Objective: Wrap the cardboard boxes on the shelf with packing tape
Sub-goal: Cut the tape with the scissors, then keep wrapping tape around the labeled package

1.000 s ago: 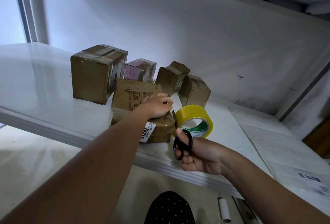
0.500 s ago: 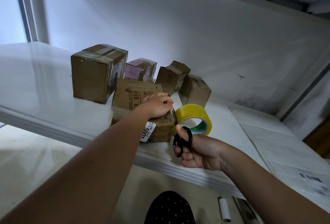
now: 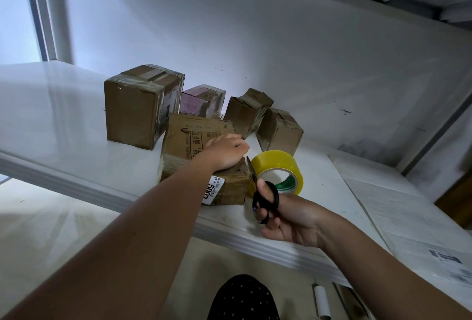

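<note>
A flat cardboard box [image 3: 184, 141] with printed text and a white "5007" label lies near the front edge of the white shelf [image 3: 63, 161]. My left hand [image 3: 226, 150] rests on top of it with fingers curled at its right edge. Right beside the box stands a yellow roll of packing tape [image 3: 278, 166]. My right hand [image 3: 286, 217] grips black-handled scissors [image 3: 265, 199], whose blades point up into the gap between the box and the roll. Several other cardboard boxes stand behind, the largest [image 3: 132, 110] at the left.
A pink-faced box [image 3: 201, 101] and two small brown boxes [image 3: 245, 113] [image 3: 279, 131] sit against the white back wall. White sheets with a printed label [image 3: 444, 256] lie on the shelf at right. A white tube [image 3: 321, 302] lies below the shelf.
My right hand with the scissors has moved slightly up and left, closer to the box edge and the tape roll. My left hand stays on the box.
</note>
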A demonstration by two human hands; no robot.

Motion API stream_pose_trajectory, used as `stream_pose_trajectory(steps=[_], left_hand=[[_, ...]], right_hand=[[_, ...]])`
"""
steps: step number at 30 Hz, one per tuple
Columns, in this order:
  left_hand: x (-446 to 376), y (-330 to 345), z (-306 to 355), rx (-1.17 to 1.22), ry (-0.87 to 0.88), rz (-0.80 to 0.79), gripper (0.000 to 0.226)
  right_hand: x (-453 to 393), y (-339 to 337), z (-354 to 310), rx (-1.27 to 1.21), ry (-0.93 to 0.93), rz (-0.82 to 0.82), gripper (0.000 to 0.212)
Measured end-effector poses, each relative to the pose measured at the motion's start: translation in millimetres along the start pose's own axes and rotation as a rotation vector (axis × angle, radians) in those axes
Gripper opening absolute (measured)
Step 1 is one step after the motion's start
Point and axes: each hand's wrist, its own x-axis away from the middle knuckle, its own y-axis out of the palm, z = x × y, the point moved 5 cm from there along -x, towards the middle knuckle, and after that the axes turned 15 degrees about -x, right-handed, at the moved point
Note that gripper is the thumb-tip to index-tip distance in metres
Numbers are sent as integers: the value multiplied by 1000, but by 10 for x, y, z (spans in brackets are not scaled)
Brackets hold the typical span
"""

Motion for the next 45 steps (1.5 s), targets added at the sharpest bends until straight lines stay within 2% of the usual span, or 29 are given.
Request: stream_pose_trajectory(steps=[5, 9, 12, 17, 19, 20, 22, 24, 26, 28, 29, 31, 33, 34, 35, 37, 41, 45], left_hand=[[4, -13, 25, -19, -9, -22, 47], [90, -37, 43, -47, 23, -18, 46], [145, -30, 104, -162, 54, -104, 61], [133, -72, 265, -339, -58, -312, 79], [119, -85, 297, -403, -72, -340, 83], [115, -84, 294, -411, -71, -347, 85], [114, -70, 253, -385, -71, -351, 87], [120, -40, 205, -354, -71, -344, 87], [118, -3, 189, -352, -64, -314, 81], [117, 40, 189, -326, -72, -275, 75], [120, 61, 190, -305, -82, -256, 73], [130, 81, 192, -284, -91, -215, 70], [147, 81, 197, -287, -91, -168, 67], [156, 74, 198, -286, -90, -140, 65], [170, 67, 201, -277, -87, -108, 63], [210, 45, 215, -242, -73, -28, 56], [316, -31, 240, -212, -62, 125, 46], [394, -168, 402, -364, 25, 248, 46]], right_hand=[[79, 54, -78, -31, 69, -123, 66], [161, -112, -252, -20, 10, -83, 71], [260, -234, -387, 22, -32, -108, 70], [407, -408, -685, 0, -196, -128, 64], [440, -615, -870, -26, -348, -2, 56], [445, -792, -952, 23, -426, 148, 52], [450, -1291, -1011, 202, -520, 575, 55], [455, -1772, -905, 417, -460, 898, 62], [437, -2137, -648, 516, -262, 990, 55], [390, -2332, -464, 651, -108, 967, 43], [369, -2349, -445, 749, -97, 951, 37], [311, -2262, -553, 879, -261, 868, 38], [287, -2023, -667, 898, -492, 622, 49], [300, -1902, -670, 852, -542, 476, 51], [325, -1808, -643, 773, -517, 365, 54], [338, -1719, -558, 687, -438, 244, 51], [247, -1456, -502, 572, -470, 175, 38], [99, -1158, -518, 407, -640, 322, 16]])
